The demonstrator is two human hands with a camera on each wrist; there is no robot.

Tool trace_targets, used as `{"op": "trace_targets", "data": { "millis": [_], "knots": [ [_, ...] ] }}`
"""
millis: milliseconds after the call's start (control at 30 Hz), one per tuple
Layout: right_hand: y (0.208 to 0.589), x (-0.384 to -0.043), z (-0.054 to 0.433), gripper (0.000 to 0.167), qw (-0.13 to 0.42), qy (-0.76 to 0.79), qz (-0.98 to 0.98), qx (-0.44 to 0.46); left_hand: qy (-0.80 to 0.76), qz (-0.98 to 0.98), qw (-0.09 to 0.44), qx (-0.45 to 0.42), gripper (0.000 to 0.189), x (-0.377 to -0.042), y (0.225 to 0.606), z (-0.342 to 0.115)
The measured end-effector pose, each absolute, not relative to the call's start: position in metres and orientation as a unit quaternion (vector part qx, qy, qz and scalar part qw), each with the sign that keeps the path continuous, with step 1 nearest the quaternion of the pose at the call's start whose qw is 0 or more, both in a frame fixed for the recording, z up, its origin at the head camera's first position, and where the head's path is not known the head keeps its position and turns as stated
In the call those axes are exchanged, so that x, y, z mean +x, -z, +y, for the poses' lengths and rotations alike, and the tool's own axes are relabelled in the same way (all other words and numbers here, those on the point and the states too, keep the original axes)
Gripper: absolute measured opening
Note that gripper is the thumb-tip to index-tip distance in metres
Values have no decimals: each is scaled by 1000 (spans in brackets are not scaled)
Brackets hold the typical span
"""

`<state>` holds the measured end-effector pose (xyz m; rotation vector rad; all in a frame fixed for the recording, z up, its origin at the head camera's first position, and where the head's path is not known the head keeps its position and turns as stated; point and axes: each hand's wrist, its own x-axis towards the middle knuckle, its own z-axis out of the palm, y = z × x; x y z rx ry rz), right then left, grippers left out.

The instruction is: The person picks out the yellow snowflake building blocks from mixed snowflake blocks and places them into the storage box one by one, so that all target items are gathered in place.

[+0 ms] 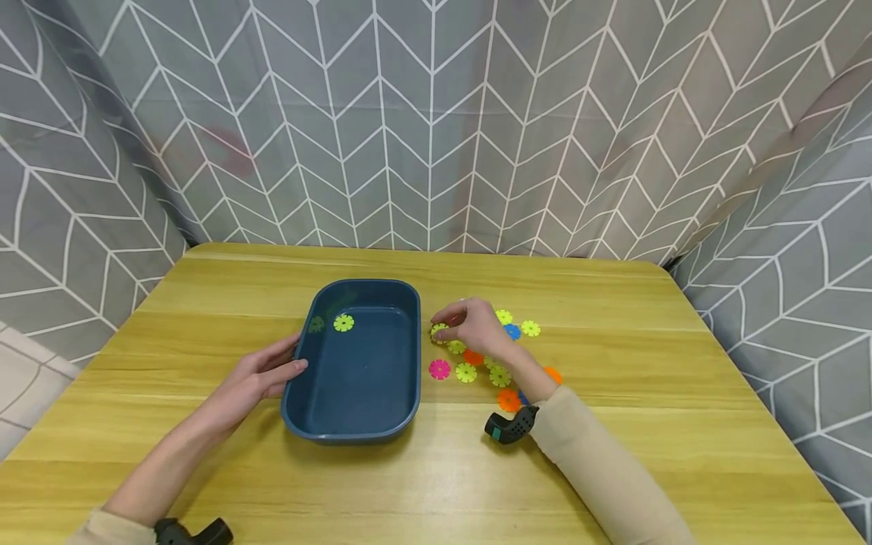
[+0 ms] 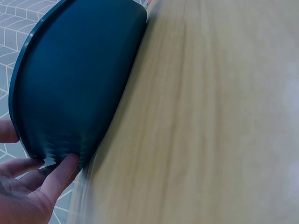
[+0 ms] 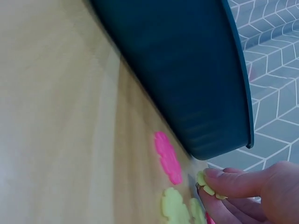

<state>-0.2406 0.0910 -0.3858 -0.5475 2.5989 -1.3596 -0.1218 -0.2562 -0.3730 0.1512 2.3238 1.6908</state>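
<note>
A dark blue rectangular tray (image 1: 364, 363) stands on the table, with one yellow-green snowflake-shaped disc (image 1: 344, 323) lying inside. At its left side my left hand (image 1: 255, 378) holds the wall, thumb over the rim and fingers along the outside; the left wrist view has those fingertips (image 2: 70, 161) against the outer wall. Just right of the tray, my right hand (image 1: 473, 327) pinches another yellow-green disc (image 3: 208, 186) between thumb and fingers, low over the table. A pink disc (image 1: 439, 369) lies beside the tray, near that hand.
Several loose discs are spread under and around the right forearm, among them a yellow-green disc (image 1: 466, 372), an orange disc (image 1: 508, 400) and a blue disc (image 1: 512, 331). Behind the wooden table (image 1: 613, 454) hangs a grey patterned curtain (image 1: 409, 136), which also encloses the sides.
</note>
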Motion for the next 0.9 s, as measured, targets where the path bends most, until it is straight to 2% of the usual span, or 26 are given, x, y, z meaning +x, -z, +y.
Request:
{"op": "trace_targets", "data": {
  "millis": [233,533,900],
  "knots": [
    [381,-245,96,20,106,499,848,-143,-584,800,129,49,74,-121,373,-256],
    [371,-247,99,26,145,537,822,-125,-585,799,128,50,73,-121,374,-256],
    [354,-254,94,27,157,562,802,-125,-588,797,129,48,73,-122,374,-256]
  ]
}}
